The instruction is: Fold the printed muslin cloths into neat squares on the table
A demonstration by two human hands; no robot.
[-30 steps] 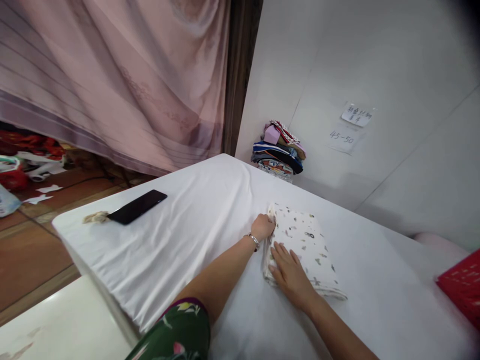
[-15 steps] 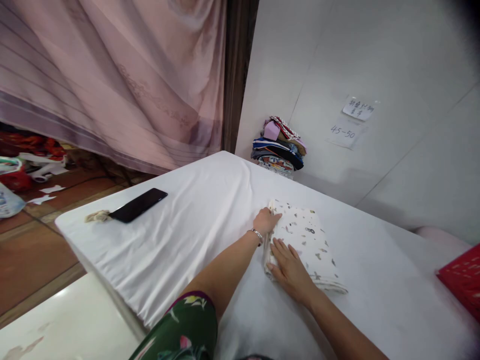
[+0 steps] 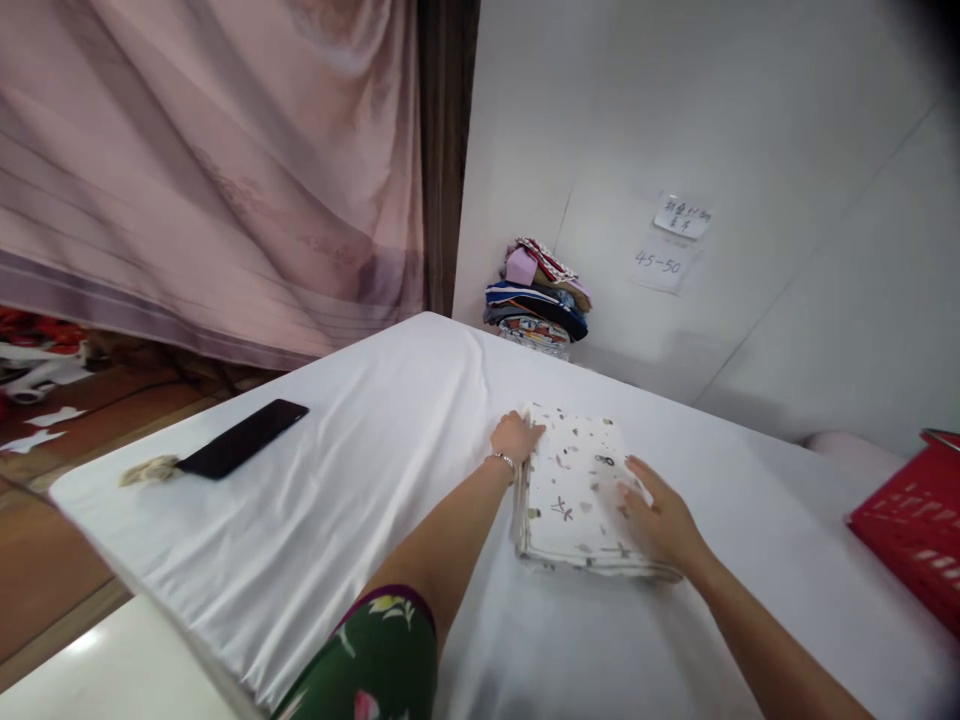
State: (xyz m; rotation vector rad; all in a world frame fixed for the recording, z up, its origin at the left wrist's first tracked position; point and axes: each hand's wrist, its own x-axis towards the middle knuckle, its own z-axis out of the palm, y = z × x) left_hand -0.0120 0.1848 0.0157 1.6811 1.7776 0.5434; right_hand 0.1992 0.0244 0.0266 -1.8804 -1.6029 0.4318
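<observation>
A folded white cloth with small printed motifs (image 3: 574,485) lies on the white-covered table (image 3: 360,480). My left hand (image 3: 514,438) rests against the cloth's far left corner, fingers curled on its edge. My right hand (image 3: 660,515) lies flat on the cloth's right side, fingers stretched out. A bracelet sits on my left wrist.
A black phone (image 3: 244,437) lies near the table's left edge beside a small beige scrap (image 3: 148,469). A pile of folded clothes (image 3: 538,297) stands in the far corner by the wall. A red basket (image 3: 911,520) sits at the right. A pink curtain (image 3: 210,170) hangs behind.
My right hand has slid from the cloth's left near part across to its right side. The left hand stays at the far left corner. The view has shifted slightly right.
</observation>
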